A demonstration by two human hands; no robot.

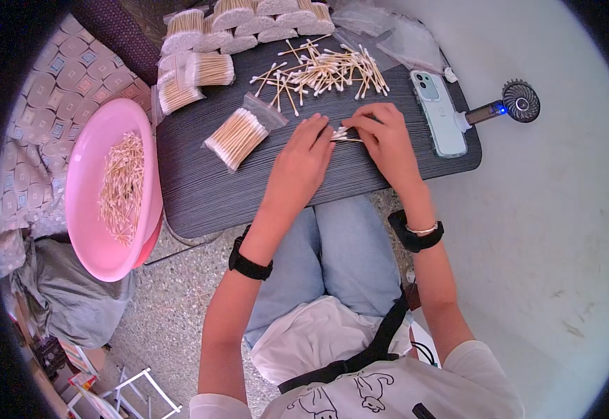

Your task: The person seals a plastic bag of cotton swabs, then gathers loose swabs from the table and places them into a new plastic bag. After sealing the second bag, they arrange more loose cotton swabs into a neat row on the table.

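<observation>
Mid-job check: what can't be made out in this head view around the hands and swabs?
1. Head view: swab bunch between left hand and right hand; fingers cover it, count unreadable.
2. Head view: packed bundles; top edge cuts them off.
3. Head view: phone lies face down, screen hidden.
4. Head view: clear bags; blurred, contents unclear.

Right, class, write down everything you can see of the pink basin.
The pink basin is round, shallow and smooth, plastic by its look. It sits left of the dark table, its rim at the table's edge. A redder rim shows beneath it. A loose heap of cotton swabs lies inside. The left hand and right hand do not touch it.
</observation>
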